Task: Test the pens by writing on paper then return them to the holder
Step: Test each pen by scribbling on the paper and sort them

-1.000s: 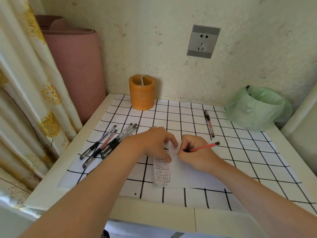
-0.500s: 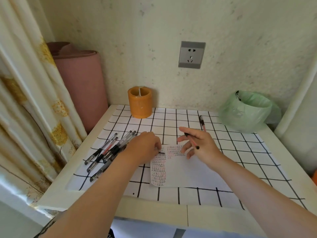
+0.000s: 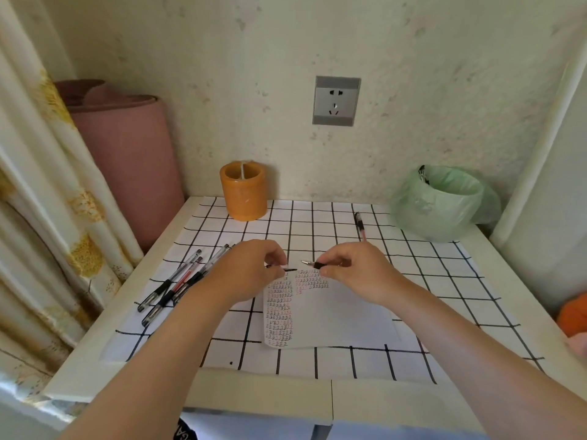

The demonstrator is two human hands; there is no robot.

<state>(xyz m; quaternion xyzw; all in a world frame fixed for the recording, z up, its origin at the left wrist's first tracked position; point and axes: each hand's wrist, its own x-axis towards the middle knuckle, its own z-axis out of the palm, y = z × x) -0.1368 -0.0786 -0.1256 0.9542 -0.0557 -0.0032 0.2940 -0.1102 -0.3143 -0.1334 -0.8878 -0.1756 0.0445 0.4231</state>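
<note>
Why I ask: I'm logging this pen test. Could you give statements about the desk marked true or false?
The right hand holds a pen, tip toward the left hand. True.
The left hand is empty. False: it pinches a small black piece, likely a cap.
The orange holder is packed with pens. False: none sticks out; a bunch of pens lies left of the paper.
The paper carries rows of writing. True.
The lone pen near the green bag stands upright. False: it lies flat.

Left grip [image 3: 251, 273] pinching cap [image 3: 288, 269], right grip [image 3: 355, 271] pinching pen [image 3: 314, 265], forearms converging.
</note>
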